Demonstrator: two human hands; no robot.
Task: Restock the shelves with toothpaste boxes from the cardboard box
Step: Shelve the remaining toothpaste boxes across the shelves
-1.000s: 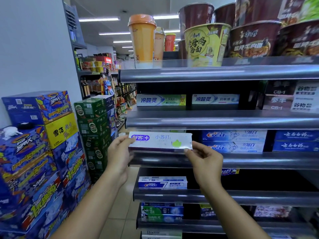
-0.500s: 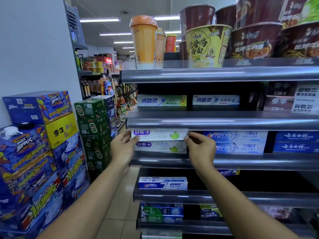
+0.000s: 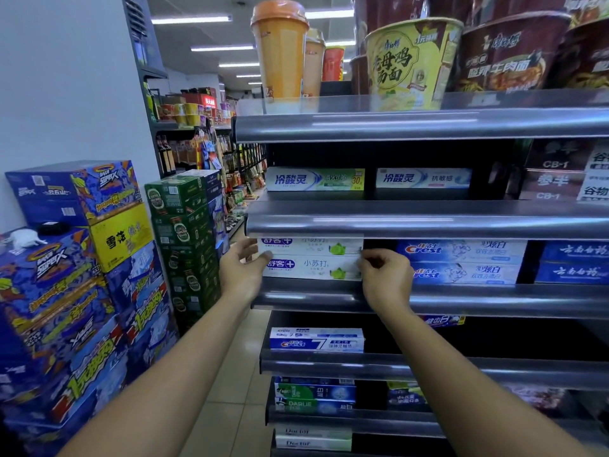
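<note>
Since a second ago, when both hands held it out in front of the shelf lip, the upper white toothpaste box (image 3: 309, 247) — long, cardboard, blue lettering, green leaf mark — has gone in under the shelf above. It now lies flat on the lower white toothpaste box (image 3: 313, 269) of the same print, front faces about flush. Location: left end of the grey metal shelf (image 3: 461, 303), third tier visible from the top, stack set just behind the front lip. Left hand (image 3: 239, 275): thumb across the left front corner where the two boxes meet, fingers reaching round the left end of the upper box; a light hold, not a wide spread. Right hand (image 3: 387, 280): fingers curled close, tips pinching the right end of the upper box; whether they also touch the lower one cannot be told. Neighbours: two stacked blue Crest toothpaste boxes (image 3: 461, 260) just beside the stack on the right, then dark blue boxes with white script (image 3: 575, 262) toward the shelf's right end. Source cardboard box: not in view. Assessment: this unit reads as placed, wanting at most a last squaring. The slot is two high, its top edge hidden behind the lip of the shelf above — so further stock would seem to belong on other tiers, several of which show dark gaps.
</note>
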